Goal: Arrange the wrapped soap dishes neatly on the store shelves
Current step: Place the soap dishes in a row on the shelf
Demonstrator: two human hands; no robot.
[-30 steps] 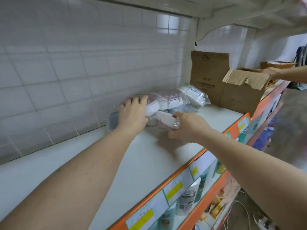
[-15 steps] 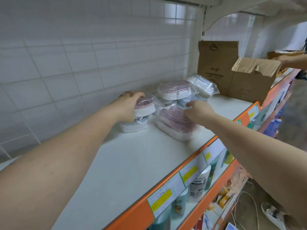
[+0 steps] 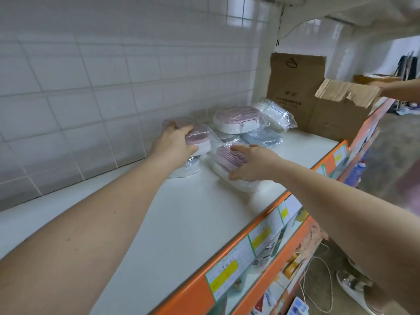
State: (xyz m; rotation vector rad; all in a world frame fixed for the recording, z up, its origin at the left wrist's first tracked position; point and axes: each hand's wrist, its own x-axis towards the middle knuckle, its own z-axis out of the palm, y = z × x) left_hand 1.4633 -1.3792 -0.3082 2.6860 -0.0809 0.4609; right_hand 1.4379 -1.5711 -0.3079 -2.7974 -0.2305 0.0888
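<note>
Several plastic-wrapped soap dishes sit clustered on the white shelf [image 3: 186, 223] near the tiled wall. My left hand [image 3: 176, 144] grips a pink-topped dish [image 3: 200, 138] stacked on a pale one [image 3: 188, 167]. Over the near side of another pink dish [image 3: 227, 159] lies my right hand [image 3: 252, 163], fingers curled on it, close to the shelf's front edge. Behind these stands a pink-and-white dish [image 3: 236, 119] on top of other wrapped dishes, with a blue one [image 3: 262, 137] beside it and a white one [image 3: 275, 114] leaning against them.
A brown cardboard box [image 3: 302, 96] with a torn flap stands at the shelf's right end. Another person's arm [image 3: 400, 88] reaches in at far right. The orange shelf edge [image 3: 193, 301] carries price labels; bottles fill the shelf below.
My right hand has slid from the far end of the front pink dish to its near side. The left hand keeps its hold on the stacked pink dish. The camera has drawn closer.
</note>
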